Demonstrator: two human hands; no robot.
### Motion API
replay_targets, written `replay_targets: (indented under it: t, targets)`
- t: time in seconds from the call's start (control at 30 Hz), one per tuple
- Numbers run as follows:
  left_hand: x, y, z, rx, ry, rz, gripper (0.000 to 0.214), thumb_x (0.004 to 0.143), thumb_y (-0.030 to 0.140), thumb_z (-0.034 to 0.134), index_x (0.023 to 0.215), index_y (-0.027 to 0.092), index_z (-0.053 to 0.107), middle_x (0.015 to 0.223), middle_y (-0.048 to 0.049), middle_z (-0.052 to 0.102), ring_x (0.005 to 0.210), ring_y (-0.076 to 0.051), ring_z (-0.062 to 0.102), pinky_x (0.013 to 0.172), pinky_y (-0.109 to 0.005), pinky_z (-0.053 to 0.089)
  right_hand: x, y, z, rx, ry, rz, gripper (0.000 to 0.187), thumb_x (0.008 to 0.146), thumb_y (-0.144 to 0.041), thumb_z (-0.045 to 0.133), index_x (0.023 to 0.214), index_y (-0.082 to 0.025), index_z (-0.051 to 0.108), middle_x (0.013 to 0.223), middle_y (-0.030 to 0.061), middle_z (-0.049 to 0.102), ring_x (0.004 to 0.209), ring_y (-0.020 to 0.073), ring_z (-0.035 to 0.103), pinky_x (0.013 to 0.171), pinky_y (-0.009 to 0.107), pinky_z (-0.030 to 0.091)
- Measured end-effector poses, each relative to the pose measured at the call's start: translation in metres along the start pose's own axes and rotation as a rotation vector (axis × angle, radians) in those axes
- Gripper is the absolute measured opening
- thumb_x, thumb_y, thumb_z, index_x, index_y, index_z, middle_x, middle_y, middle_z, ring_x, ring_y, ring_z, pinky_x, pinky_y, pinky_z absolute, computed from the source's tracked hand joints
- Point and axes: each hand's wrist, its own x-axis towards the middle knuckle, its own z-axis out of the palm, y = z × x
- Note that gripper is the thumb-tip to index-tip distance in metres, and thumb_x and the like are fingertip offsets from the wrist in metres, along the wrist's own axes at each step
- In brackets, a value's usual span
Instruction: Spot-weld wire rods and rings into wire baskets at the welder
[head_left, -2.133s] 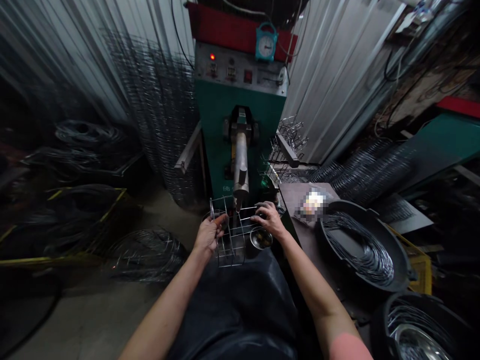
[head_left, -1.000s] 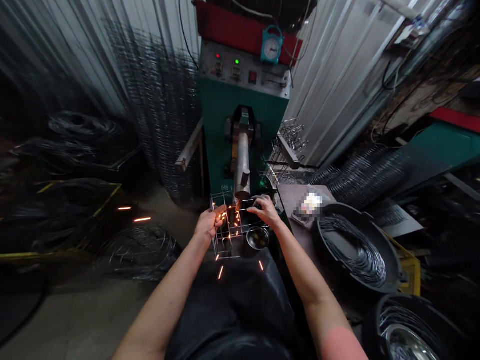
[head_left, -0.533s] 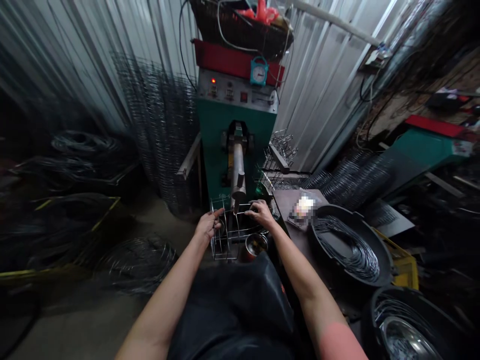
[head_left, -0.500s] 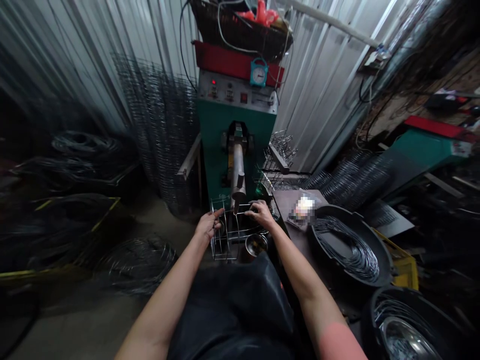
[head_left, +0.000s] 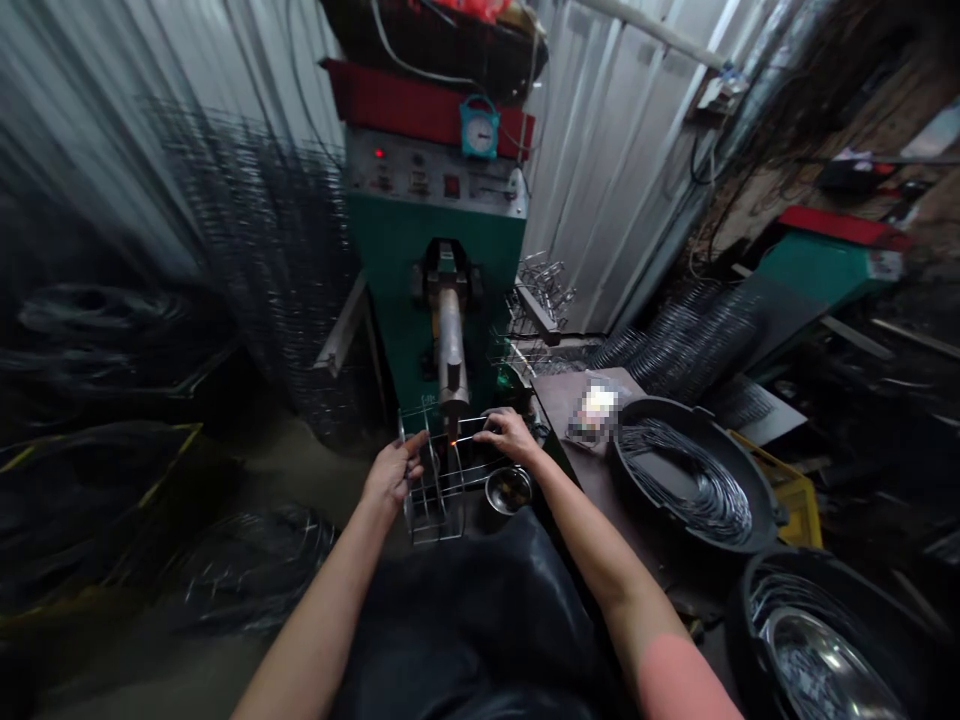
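A small wire frame basket (head_left: 435, 490) sits under the grey electrode arm (head_left: 450, 340) of a green spot welding machine (head_left: 435, 220). My left hand (head_left: 390, 472) is closed on the basket's left side. My right hand (head_left: 510, 435) pinches its upper right wire, fingers curled. A small orange glow shows where the electrode tip meets the wire. A little metal bowl (head_left: 507, 489) lies just below my right hand.
Right of me, a brown table (head_left: 562, 395) carries a black tub (head_left: 686, 480) of wire rings; another tub (head_left: 825, 640) stands at the lower right. Finished wire frames (head_left: 536, 300) hang beside the machine. Wire mesh sheets (head_left: 255, 260) and coils fill the left floor.
The view has swung right, so the machine sits further left in the picture. Both hands stay on the basket, and a glow has appeared at the electrode tip.
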Motion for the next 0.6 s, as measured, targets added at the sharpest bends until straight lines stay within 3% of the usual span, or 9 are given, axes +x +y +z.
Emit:
replay_targets:
  t: [0.13,0.27,0.33,0.4,0.5,0.6]
  targets:
    - [-0.023,-0.004,-0.014,0.082,-0.019,0.003,0.042,0.042,0.024,0.081,0.068,0.016,0.049,0.043,0.0127,0.031,0.033,-0.001,0.025,0.03,-0.012,0.019,-0.025,-0.009,-0.001,-0.045,-0.013,-0.057,0.021,0.067,-0.036,0.072,0.075,-0.018,0.065,0.101,0.0067,0.064,0.098,0.0194,0.054,0.083,0.033,0.04]
    - [-0.051,-0.013,-0.06,0.139,0.006,-0.066,0.038,0.048,0.034,0.079,0.063,0.018,0.048,0.046,0.0104,0.03,0.032,-0.001,0.025,0.029,-0.014,0.019,-0.07,-0.015,-0.015,-0.009,-0.001,-0.228,0.037,0.073,-0.036,0.068,0.105,-0.017,0.06,0.107,0.0096,0.063,0.1,0.0181,0.056,0.085,0.031,0.042]
    - [-0.067,-0.014,-0.087,0.15,0.103,-0.082,0.034,0.05,0.036,0.078,0.065,0.02,0.052,0.049,0.0074,0.037,0.034,-0.004,0.033,0.029,-0.016,0.024,-0.091,-0.014,-0.031,0.014,0.018,-0.229,0.041,0.076,-0.034,0.066,0.112,-0.017,0.056,0.109,0.01,0.063,0.1,0.0181,0.057,0.087,0.031,0.042]
    - [-0.082,-0.011,-0.109,0.157,0.197,-0.084,0.032,0.051,0.039,0.076,0.071,0.023,0.057,0.058,0.0028,0.051,0.041,-0.009,0.046,0.031,-0.019,0.033,-0.107,-0.012,-0.049,0.052,0.039,-0.166,0.038,0.077,-0.034,0.065,0.111,-0.019,0.058,0.106,0.0084,0.065,0.098,0.0182,0.059,0.087,0.032,0.042]
    - [-0.1,-0.004,-0.127,0.154,0.24,-0.069,0.034,0.05,0.042,0.076,0.076,0.026,0.061,0.073,-0.0019,0.062,0.051,-0.014,0.055,0.036,-0.024,0.043,-0.118,-0.02,-0.071,0.196,0.065,-0.106,0.029,0.077,-0.039,0.063,0.099,-0.02,0.064,0.095,0.0053,0.068,0.089,0.0167,0.061,0.082,0.031,0.045]
    - [-0.108,0.004,-0.131,0.186,0.194,-0.048,0.036,0.048,0.042,0.076,0.077,0.026,0.062,0.076,-0.0028,0.066,0.061,-0.019,0.061,0.044,-0.028,0.05,-0.117,-0.048,-0.076,0.316,0.155,-0.212,0.029,0.081,-0.044,0.057,0.091,-0.018,0.066,0.087,0.0049,0.067,0.081,0.0143,0.061,0.075,0.027,0.048]
